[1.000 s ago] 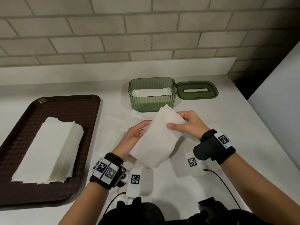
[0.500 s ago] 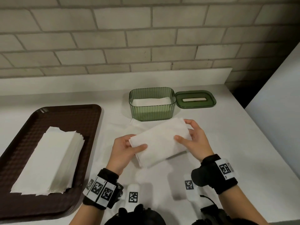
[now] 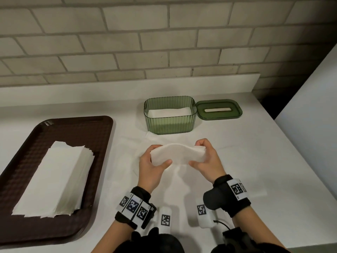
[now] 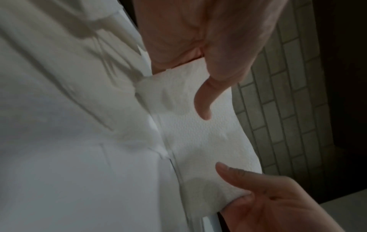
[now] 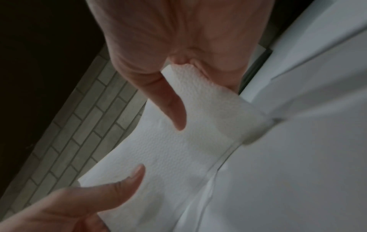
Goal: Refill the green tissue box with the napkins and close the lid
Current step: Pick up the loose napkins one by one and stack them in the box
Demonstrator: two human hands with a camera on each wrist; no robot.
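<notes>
A folded white napkin (image 3: 177, 154) is held level above the counter, bowed upward in the middle. My left hand (image 3: 152, 164) grips its left end with the thumb on the near face, and my right hand (image 3: 205, 159) grips its right end. Both wrist views show that napkin (image 4: 200, 135) (image 5: 174, 147) with a thumb laid on it at each end. Behind the hands stands the ribbed green tissue box (image 3: 169, 116), open, with white napkins lying inside. Its green lid (image 3: 218, 109) with a slot lies flat to the right of the box.
A dark brown tray (image 3: 21, 157) at the left carries a stack of white napkins (image 3: 54, 181). More white paper lies flat on the white counter (image 3: 255, 152) under the hands. A brick wall runs along the back. A white panel rises at the far right.
The napkin went from a tilted open sheet to a folded, level bundle. Both hands closed in on its two ends and lifted it, now bowed upward.
</notes>
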